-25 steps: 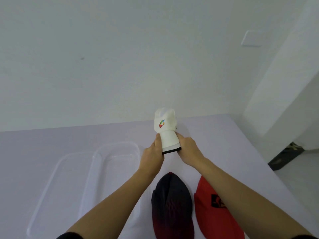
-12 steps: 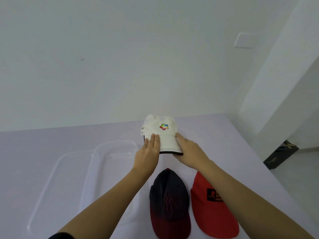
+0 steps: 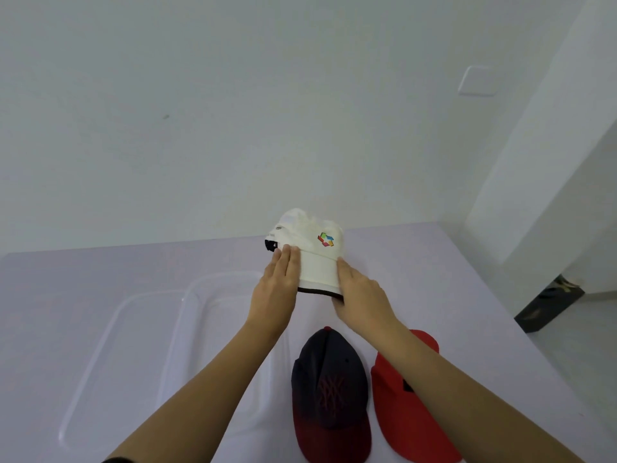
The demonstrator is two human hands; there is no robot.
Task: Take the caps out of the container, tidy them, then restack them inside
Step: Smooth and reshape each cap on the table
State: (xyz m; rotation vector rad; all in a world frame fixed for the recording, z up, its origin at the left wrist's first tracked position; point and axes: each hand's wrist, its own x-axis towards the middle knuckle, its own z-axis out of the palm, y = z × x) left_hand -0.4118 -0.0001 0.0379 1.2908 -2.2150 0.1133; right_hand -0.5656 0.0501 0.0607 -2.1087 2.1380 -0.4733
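A white cap [image 3: 314, 248] with a coloured logo lies on the pale table, brim toward me. My left hand [image 3: 278, 282] rests flat on the cap's left side, fingers together and extended. My right hand [image 3: 359, 292] holds the right edge of the brim, thumb under it. Nearer to me lie a dark navy cap [image 3: 329, 389] fading to red at the brim and a red cap [image 3: 400, 406], side by side, brims toward me. My right forearm covers part of the red cap. The clear plastic container [image 3: 187, 315] stands on the left with nothing inside.
A clear lid [image 3: 96, 355] lies left of the container, partly under it. The table [image 3: 434, 262] meets a white wall at the back and ends on the right, where a floor and a dark object [image 3: 551, 302] show.
The white cap came down from being held upright in both hands and now lies on the table. My left hand has flattened on it; my right hand stays at the brim.
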